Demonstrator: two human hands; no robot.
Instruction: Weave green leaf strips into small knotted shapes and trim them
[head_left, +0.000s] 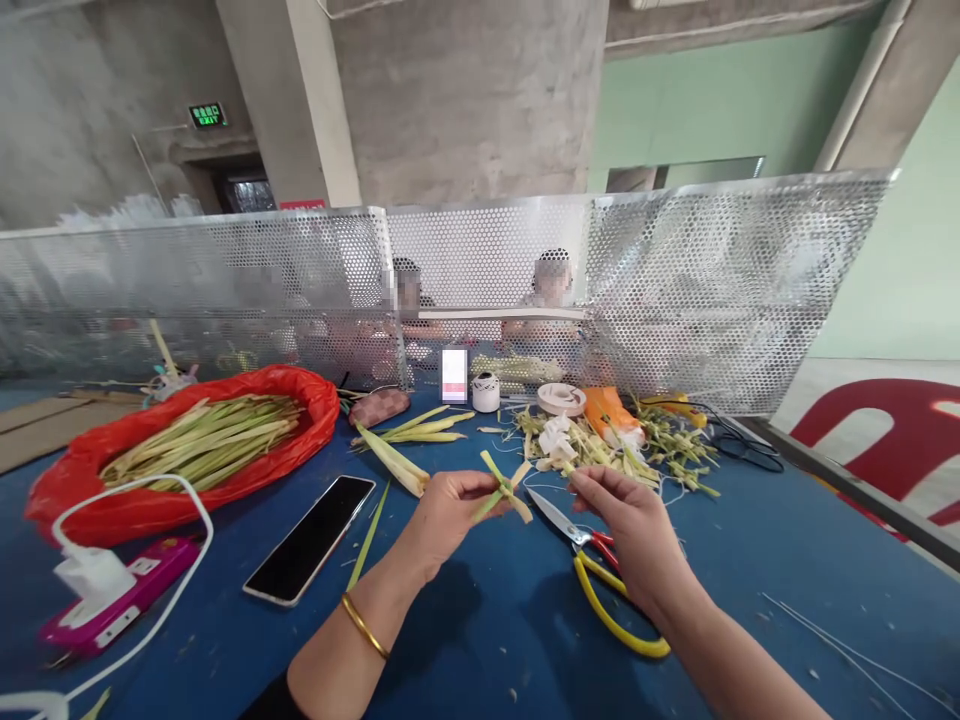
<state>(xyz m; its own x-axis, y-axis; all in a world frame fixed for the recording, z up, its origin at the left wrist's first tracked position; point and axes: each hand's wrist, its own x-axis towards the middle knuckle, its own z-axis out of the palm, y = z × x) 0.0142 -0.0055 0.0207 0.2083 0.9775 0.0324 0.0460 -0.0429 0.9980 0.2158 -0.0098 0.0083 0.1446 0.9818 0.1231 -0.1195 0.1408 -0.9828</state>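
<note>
My left hand [444, 518] pinches a small cross-shaped knot of pale green and straw-coloured leaf strips [507, 488], its short ends sticking out several ways. To the right, level with it, my right hand [624, 515] is closed, thumb against fingers; a tiny pale greenish bit shows at the fingertips, too small to name. A thin white line, perhaps thread, runs between the hands. Scissors [577, 538] with red and yellow handles lie on the blue table [480, 640], partly under my right hand. A long green leaf strip [369, 535] lies left of my left wrist.
At left are a red plastic bag of leaf strips [319, 400], a black-screened phone [311, 540] and a purple power strip [161, 580] with a white cable. Behind my hands lie leaf scraps [675, 450], a tape roll [561, 399] and a white jar [486, 393]. A perforated metal screen [712, 290] stands behind; two people sit beyond.
</note>
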